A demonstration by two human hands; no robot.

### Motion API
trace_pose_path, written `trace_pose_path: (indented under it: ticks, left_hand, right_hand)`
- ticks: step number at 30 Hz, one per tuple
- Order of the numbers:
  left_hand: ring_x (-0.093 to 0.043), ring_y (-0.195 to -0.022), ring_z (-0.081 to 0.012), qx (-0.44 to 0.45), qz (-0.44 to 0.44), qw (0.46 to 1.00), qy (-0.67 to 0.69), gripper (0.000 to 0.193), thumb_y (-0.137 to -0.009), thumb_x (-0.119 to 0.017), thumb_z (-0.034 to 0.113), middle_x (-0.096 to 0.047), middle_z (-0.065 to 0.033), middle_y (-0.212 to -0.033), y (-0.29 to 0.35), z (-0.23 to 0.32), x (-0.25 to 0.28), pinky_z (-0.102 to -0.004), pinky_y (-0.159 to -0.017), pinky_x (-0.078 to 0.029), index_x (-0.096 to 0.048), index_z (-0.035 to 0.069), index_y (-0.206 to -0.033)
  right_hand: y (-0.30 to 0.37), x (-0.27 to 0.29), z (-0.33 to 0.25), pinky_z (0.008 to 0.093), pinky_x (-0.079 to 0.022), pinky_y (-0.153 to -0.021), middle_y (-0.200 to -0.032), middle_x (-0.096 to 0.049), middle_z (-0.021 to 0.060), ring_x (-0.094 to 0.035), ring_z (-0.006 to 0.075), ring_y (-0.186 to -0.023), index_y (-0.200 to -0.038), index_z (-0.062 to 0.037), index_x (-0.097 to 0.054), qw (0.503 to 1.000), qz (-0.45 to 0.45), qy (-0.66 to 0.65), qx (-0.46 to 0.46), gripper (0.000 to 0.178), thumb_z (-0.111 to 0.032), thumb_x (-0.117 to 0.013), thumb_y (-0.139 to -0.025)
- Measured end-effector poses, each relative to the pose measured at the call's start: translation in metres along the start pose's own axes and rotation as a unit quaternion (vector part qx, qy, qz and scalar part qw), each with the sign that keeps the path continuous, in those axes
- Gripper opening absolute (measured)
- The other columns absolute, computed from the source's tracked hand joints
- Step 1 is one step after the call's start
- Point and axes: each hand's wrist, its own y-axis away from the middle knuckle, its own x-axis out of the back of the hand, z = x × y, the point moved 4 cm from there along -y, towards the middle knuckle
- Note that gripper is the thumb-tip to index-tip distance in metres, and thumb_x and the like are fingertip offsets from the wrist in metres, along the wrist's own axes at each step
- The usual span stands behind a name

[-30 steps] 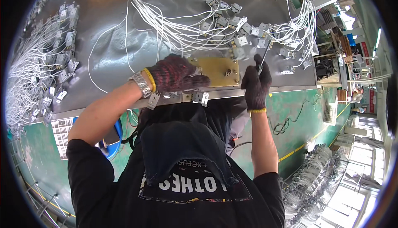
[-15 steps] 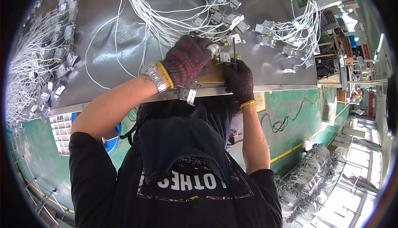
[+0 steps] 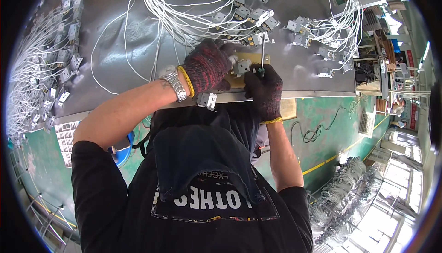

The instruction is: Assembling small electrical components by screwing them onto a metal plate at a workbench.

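My left hand (image 3: pixel 209 64), in a dark red and black knitted glove, is closed at the edge of a small grey block with metal tabs (image 3: pixel 241 67). The block is over a brass-coloured plate (image 3: pixel 237 81) at the bench's near edge. Beside it, my gloved right hand (image 3: pixel 264 87) is wrapped round a screwdriver (image 3: pixel 263 52), its thin shaft pointing up and away from me. The glove hides most of its handle. Another grey block (image 3: pixel 206 100) hangs at the bench edge under my left wrist. White cables (image 3: pixel 170 20) run to several like blocks (image 3: pixel 251 13) beyond my hands.
The metal bench (image 3: pixel 115 36) carries a dense row of wired blocks (image 3: pixel 64 55) at the left and another bundle (image 3: pixel 338 32) at the right. Below are a white crate (image 3: pixel 67 142), a blue container (image 3: pixel 123 155) and a dark cable (image 3: pixel 313 135) on the green floor.
The small grey block has shifted left and tilted by my left fingers. My right hand has turned slightly, the screwdriver still in it. The whole view has shifted a little.
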Motion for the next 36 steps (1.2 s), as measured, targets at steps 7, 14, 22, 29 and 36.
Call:
trace_pose_path:
  ticks: [7, 14, 22, 29, 36]
  left_hand:
    - [-0.054, -0.129, -0.0390, 0.011, 0.057, 0.998, -0.002, 0.077, -0.080, -0.078, 0.054, -0.051, -0.0155, -0.150, 0.003, -0.001, 0.008, -0.0505, -0.105, -0.046, -0.062, 0.006, -0.138]
    - [-0.052, -0.132, -0.0339, 0.057, -0.009, 0.998, 0.035, 0.067, -0.083, -0.075, 0.050, -0.050, -0.0121, -0.152, 0.009, -0.005, 0.023, -0.0495, -0.108, -0.042, -0.065, 0.012, -0.137]
    - [-0.059, -0.125, -0.0381, 0.011, 0.082, 0.996, 0.014, 0.051, -0.083, -0.077, 0.037, -0.064, -0.0124, -0.137, 0.014, -0.011, 0.004, -0.0511, -0.104, -0.045, -0.068, 0.015, -0.128]
    - [-0.069, -0.108, -0.0300, -0.037, 0.169, 0.981, 0.083, 0.046, -0.088, -0.074, 0.039, -0.070, -0.0100, -0.127, 0.004, -0.021, -0.001, -0.0419, -0.089, -0.055, -0.070, 0.015, -0.127]
    - [-0.073, -0.098, -0.0329, -0.036, 0.119, 0.973, 0.195, 0.046, -0.082, -0.081, 0.024, -0.075, -0.0102, -0.113, -0.009, -0.005, -0.015, -0.0419, -0.084, -0.058, -0.070, 0.014, -0.126]
  right_hand:
    - [0.008, -0.012, -0.014, 0.0278, -0.054, -0.058, -0.081, -0.068, 0.0071, -0.065, 0.0117, -0.066, -0.114, 0.0018, -0.063, 0.990, -0.034, 0.108, 0.079, 0.024, -0.011, -0.070, -0.095]
    - [0.012, -0.014, -0.021, 0.0279, -0.055, -0.057, -0.083, -0.069, 0.0075, -0.067, 0.0123, -0.068, -0.113, 0.0010, -0.063, 0.989, -0.040, 0.114, 0.088, 0.022, -0.009, -0.072, -0.095]
    - [0.004, -0.017, -0.004, 0.0276, -0.054, -0.055, -0.077, -0.068, 0.0071, -0.066, 0.0115, -0.064, -0.107, 0.0000, -0.063, 0.993, -0.026, 0.090, 0.065, 0.018, -0.008, -0.072, -0.095]
    - [0.015, -0.027, -0.023, 0.0379, -0.054, -0.065, -0.082, -0.069, 0.0128, -0.070, 0.0266, -0.069, -0.105, -0.0047, -0.064, 0.907, 0.013, 0.303, 0.293, 0.018, -0.013, -0.074, -0.092]
    - [0.022, -0.018, -0.017, 0.0443, -0.056, -0.070, -0.088, -0.069, 0.0162, -0.072, 0.0368, -0.081, -0.105, -0.0080, -0.066, 0.919, -0.008, 0.315, 0.236, 0.018, -0.014, -0.075, -0.090]
